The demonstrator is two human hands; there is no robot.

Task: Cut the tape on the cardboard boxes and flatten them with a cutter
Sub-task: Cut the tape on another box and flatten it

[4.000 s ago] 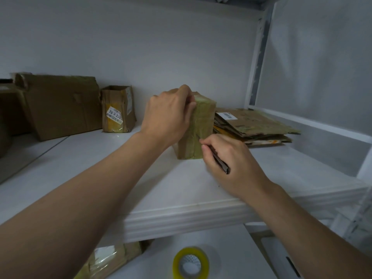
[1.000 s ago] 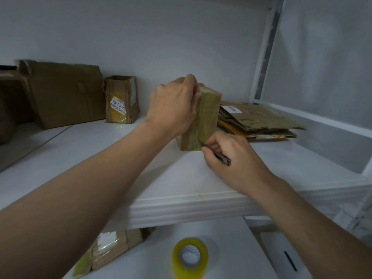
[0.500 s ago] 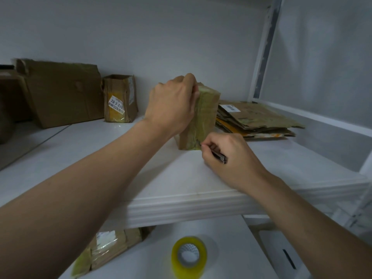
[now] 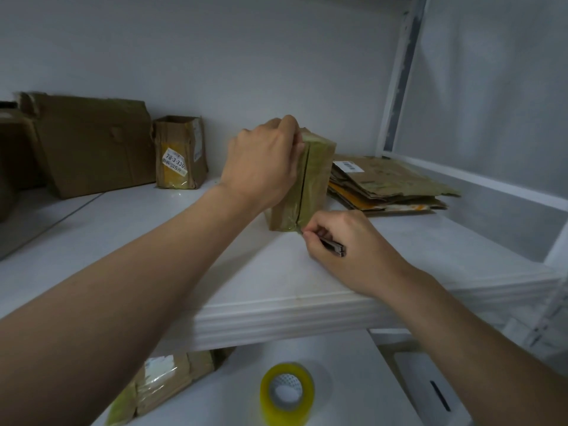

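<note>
A small taped cardboard box [image 4: 316, 176] stands on end in the middle of the white shelf [image 4: 276, 278]. My left hand [image 4: 261, 167] grips its top left edge from above and holds it upright. A dark slit runs down the taped front face from top to bottom. My right hand [image 4: 347, 250] holds a dark cutter [image 4: 333, 243] like a pen, its tip at the box's bottom front corner, right at the lower end of the slit. The blade itself is hidden by my fingers.
A pile of flattened cardboard [image 4: 384, 186] lies right of the box. A small labelled box [image 4: 179, 153] and a large crumpled box [image 4: 92, 142] stand at the back left. On the lower surface sit a yellow tape roll [image 4: 287, 393] and a taped parcel [image 4: 163, 379].
My right hand has drawn the cutter down the box's front seam to the bottom corner. A dark slit now shows along the seam. My left hand keeps its hold on top.
</note>
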